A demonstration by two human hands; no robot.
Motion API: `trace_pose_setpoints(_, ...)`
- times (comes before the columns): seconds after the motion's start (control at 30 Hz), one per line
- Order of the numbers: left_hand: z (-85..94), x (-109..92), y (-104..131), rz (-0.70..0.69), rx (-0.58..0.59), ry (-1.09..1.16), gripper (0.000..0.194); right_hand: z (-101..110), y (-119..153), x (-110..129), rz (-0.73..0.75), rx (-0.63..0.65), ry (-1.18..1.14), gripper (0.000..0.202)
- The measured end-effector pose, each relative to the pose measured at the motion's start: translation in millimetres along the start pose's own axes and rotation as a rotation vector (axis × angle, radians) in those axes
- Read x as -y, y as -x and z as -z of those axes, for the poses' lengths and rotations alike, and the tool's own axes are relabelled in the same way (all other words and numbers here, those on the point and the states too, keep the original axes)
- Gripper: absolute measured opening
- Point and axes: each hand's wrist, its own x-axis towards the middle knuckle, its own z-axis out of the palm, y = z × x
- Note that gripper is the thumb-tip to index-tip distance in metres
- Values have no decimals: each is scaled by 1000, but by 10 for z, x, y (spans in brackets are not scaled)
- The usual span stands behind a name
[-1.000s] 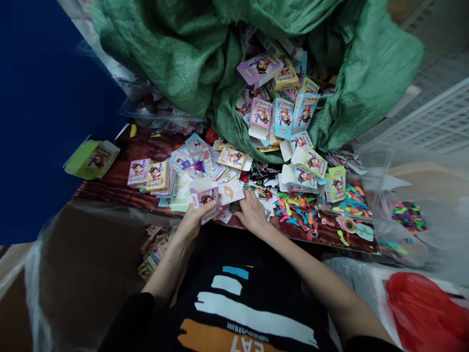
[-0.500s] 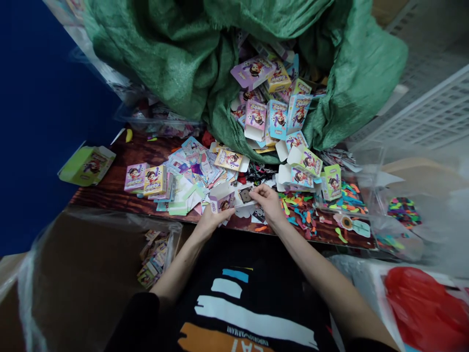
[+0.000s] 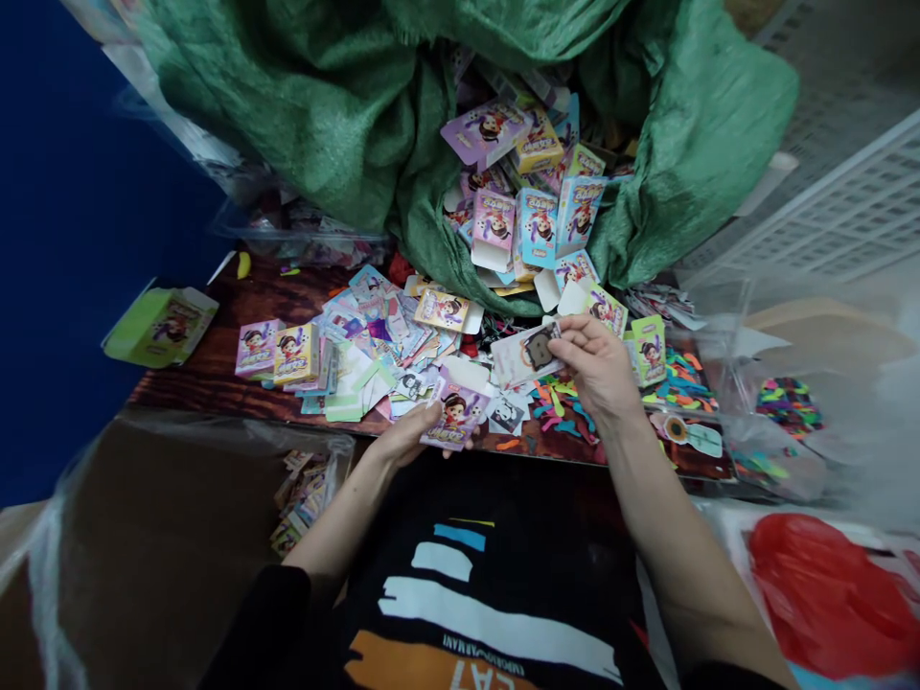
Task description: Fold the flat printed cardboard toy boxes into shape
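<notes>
My left hand [image 3: 409,436] grips a small purple cardboard box [image 3: 455,414] with a cartoon figure on its front, close to the table's front edge. Its top end looks open, with a pale flap raised. Up and to the right, my right hand [image 3: 593,359] pinches a flat card in a clear sleeve [image 3: 528,355], which carries a dark cartoon animal picture. Under and between the hands lie small white picture cards [image 3: 509,412]. A heap of paper cards [image 3: 374,326] spreads to the left, beside a yellow box [image 3: 295,353] and a pink-purple box [image 3: 257,347].
A green woven sack [image 3: 345,125] spills many small boxes [image 3: 539,227] at the back. Colourful balloons [image 3: 564,402] lie on the right of the dark wooden table [image 3: 216,383]. A cardboard carton [image 3: 179,508] stands below left; a red plastic bag [image 3: 826,594] is at lower right.
My right hand has lifted the sleeved card up and to the right, away from the box. My left hand has brought the purple box slightly nearer, its front now facing up.
</notes>
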Motion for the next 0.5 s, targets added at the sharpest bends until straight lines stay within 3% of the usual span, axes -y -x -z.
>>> trace_pose_setpoints(0.2,18,74,-75,17,167,138,92,-242,17,-7,107,235,259,19)
trace_pose_setpoints(0.5,118,34,-104,85,153,110,82,-130,3,167,103,462,598,19)
